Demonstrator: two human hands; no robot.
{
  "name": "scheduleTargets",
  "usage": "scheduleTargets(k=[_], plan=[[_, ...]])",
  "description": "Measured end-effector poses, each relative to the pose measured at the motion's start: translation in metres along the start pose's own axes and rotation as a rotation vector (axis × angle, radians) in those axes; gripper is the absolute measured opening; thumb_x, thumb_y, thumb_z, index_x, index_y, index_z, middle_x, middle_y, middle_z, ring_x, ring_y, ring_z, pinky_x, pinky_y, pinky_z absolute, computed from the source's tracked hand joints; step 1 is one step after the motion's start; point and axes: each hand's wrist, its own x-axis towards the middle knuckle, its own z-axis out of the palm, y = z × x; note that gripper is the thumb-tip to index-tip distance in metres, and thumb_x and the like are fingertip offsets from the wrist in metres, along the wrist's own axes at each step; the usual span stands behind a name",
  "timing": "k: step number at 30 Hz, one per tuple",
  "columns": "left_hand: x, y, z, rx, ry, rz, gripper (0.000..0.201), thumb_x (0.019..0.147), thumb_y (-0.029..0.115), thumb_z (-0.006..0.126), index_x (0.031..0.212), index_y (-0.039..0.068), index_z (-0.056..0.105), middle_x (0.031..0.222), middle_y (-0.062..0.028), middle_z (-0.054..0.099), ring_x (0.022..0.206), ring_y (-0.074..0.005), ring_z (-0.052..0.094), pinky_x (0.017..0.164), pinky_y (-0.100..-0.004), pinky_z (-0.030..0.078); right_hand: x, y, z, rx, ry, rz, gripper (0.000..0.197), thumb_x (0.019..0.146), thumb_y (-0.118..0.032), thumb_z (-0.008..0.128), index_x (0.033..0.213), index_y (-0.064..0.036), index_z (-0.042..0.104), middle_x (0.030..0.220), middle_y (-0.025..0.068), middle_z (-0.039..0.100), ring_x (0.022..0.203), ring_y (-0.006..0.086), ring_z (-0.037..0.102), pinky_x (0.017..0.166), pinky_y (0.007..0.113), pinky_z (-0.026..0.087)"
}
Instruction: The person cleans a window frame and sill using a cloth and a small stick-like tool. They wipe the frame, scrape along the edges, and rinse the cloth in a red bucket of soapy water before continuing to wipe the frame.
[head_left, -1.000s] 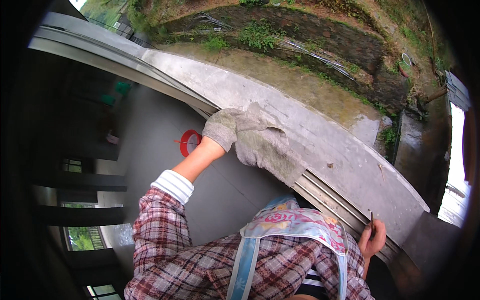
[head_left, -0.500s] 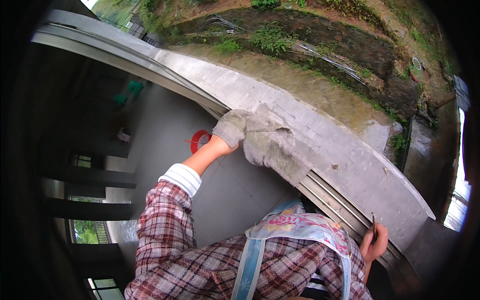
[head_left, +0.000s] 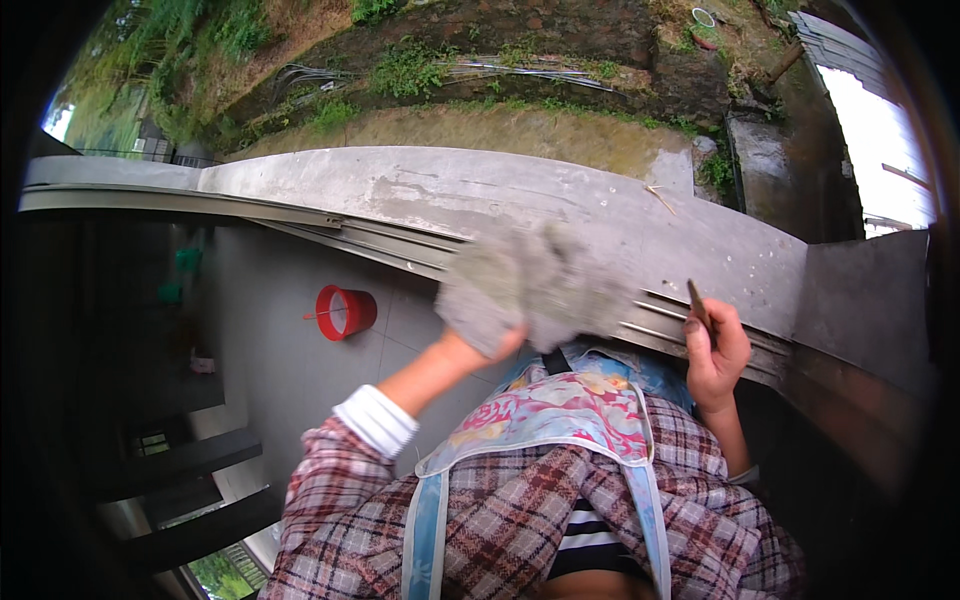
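A grey, shaggy cleaning rag point(head_left: 550, 285), smeared by motion, covers most of my left hand point(head_left: 500, 345). I grip it over the metal window track point(head_left: 655, 318) and the inner edge of the concrete ledge point(head_left: 600, 225). A wrist and part of the fingers show below the cloth. Over at the right, my right hand point(head_left: 718, 355) is closed round a thin, dark, pointed tool point(head_left: 699, 300), held with its tip up. Its exact kind is hard to make out. This hand is just above the track's right part, apart from the rag.
A red bucket point(head_left: 355, 311) with a stick in it stands on the grey tiled floor point(head_left: 290, 350) at left. Small debris point(head_left: 660, 198) lies on the ledge. A wall point(head_left: 870, 285) bounds the ledge at right. Outside, a stone bank point(head_left: 560, 35) carries plants and thin rods.
My view has swung toward the right. The rag and my left hand have drawn nearer to my body, and my right hand has risen higher with the pointed tool.
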Motion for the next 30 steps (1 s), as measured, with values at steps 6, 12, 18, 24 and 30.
scheduleTargets(k=[6,12,18,24,30], plan=[[0.07,0.117,0.019,-0.393,-0.091,0.152,0.043,0.084,0.025,0.06,0.119,0.001,0.062,0.117,-0.0215,0.062,0.114,-0.0416,0.057,0.101,-0.0508,0.043,-0.026,0.01,-0.031,0.15,0.088,0.056,0.022,0.099,-0.007,0.056,0.118,0.0037,0.057,0.094,0.0029,0.061,0.08,0.0083,0.054,0.074,0.022,0.044],[0.113,0.181,0.065,-1.273,0.059,0.401,0.028,0.087,0.013,0.059,0.113,0.004,0.065,0.109,-0.0144,0.066,0.106,-0.0321,0.06,0.094,-0.0411,0.048,-0.046,0.016,-0.073,0.009,0.576,-0.052,0.026,0.101,-0.003,0.051,0.126,0.0046,0.053,0.116,0.0093,0.06,0.106,0.0148,0.055,0.095,0.029,0.044],[0.099,0.146,0.004,-2.356,-0.353,-0.07,0.043,0.102,0.018,0.049,0.142,0.002,0.048,0.138,-0.0111,0.058,0.124,-0.022,0.057,0.104,-0.0373,0.047,-0.049,-0.053,-0.057,0.099,0.311,-0.321,0.022,0.097,-0.014,0.056,0.112,0.0004,0.047,0.084,0.0148,0.055,0.074,0.0179,0.05,0.072,0.03,0.042],[0.003,0.043,-0.038,-2.522,0.125,0.121,0.064,0.104,0.048,0.032,0.149,0.002,0.036,0.148,-0.0176,0.046,0.132,-0.0287,0.051,0.11,-0.046,0.044,-0.039,-0.054,-0.026,0.285,0.195,-0.241,0.018,0.095,-0.008,0.053,0.111,0.0001,0.05,0.077,0.0087,0.052,0.065,0.0133,0.046,0.06,0.025,0.037],[-0.137,-0.072,-0.078,-2.147,0.895,-0.156,0.065,0.103,0.051,0.035,0.149,0.005,0.038,0.149,-0.0168,0.045,0.138,-0.0329,0.045,0.114,-0.0486,0.038,-0.035,-0.05,0.022,0.348,0.167,-0.038,0.022,0.099,-0.009,0.05,0.118,0.0007,0.053,0.074,0.0024,0.047,0.063,0.0079,0.042,0.057,0.022,0.031]])
